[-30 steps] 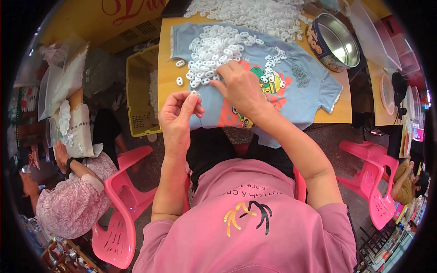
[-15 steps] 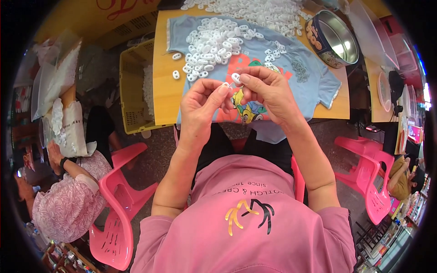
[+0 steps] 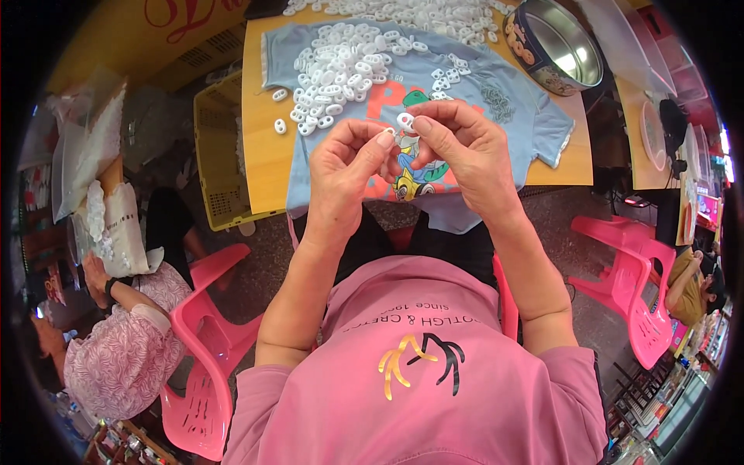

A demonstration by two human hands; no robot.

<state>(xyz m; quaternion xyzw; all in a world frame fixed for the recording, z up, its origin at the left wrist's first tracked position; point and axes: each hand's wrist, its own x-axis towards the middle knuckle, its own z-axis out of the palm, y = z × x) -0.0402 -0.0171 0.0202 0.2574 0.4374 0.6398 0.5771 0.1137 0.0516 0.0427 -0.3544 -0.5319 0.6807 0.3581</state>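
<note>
My right hand point(image 3: 473, 151) pinches a white oval plastic piece with two holes point(image 3: 405, 121) between thumb and fingers. Close beside it, my left hand point(image 3: 345, 159) pinches a small white part point(image 3: 390, 132), mostly covered by the fingertips. Both hands are held close together above a light blue T-shirt point(image 3: 310, 170) with a colourful print, spread over the table. Just beyond my left hand lies a heap of similar white oval pieces point(image 3: 337, 74). Past my right hand are a few white pieces point(image 3: 447, 76) and a loose pile of small grey parts point(image 3: 497, 102).
A round metal tin point(image 3: 570, 62) stands at the table's far right. More white pieces point(image 3: 418, 14) cover the far edge. A yellow crate point(image 3: 221, 155) is left of the wooden table point(image 3: 263, 159). Pink chairs point(image 3: 205, 372) stand on both sides; another person point(image 3: 124, 341) sits at the left.
The view has shifted slightly, so the table appears further left and higher. My hands stay close together, still pinching, with the fingertips slightly readjusted around the white pieces.
</note>
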